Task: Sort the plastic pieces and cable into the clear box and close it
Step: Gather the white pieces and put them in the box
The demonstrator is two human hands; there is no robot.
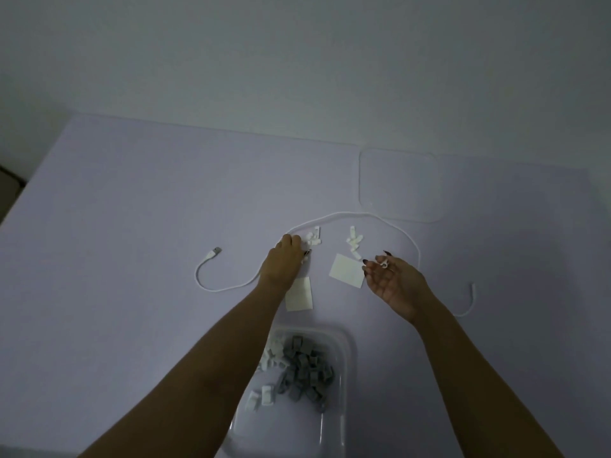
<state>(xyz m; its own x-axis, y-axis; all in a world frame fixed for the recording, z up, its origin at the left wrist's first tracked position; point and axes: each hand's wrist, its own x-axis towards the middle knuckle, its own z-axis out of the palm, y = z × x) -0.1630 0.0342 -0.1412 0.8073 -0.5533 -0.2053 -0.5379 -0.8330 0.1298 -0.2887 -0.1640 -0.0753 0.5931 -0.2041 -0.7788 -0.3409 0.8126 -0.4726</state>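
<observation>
Head view, left hand (285, 257) curled over white pieces (313, 239), right hand (390, 279) pinching clip (384, 264).

A pale lilac table (132, 200) meets a plain grey-white wall (297, 61). Two cream rectangles, perhaps paper sheets, lie flat on it: one (347, 271), another (300, 295) nearer.

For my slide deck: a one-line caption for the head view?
Left hand reaches white plastic pieces; right hand holds one; clear box waits open.
</observation>
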